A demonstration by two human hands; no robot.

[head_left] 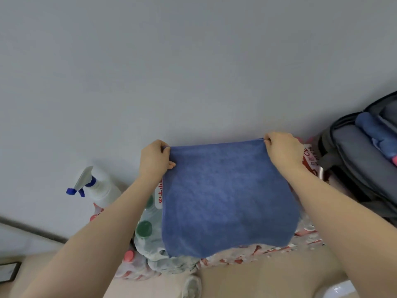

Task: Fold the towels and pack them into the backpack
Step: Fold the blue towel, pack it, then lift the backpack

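I hold a blue towel (227, 196) up by its two top corners in front of a pale grey wall (171, 61), my left hand (154, 158) pinched shut on the corner at nine o'clock and my right hand (283, 149) pinched shut on the corner at three o'clock, the cloth hanging flat between them. At three o'clock of the towel, near my right forearm, a grey backpack (354, 160) stands unzipped with blue fabric (373, 134) showing inside it. At eight o'clock of my left hand stands a white spray bottle (96, 186) with a blue trigger. Behind and below the towel lie shrink-wrapped packs of bottles (148, 231), some with green caps, some with pink.
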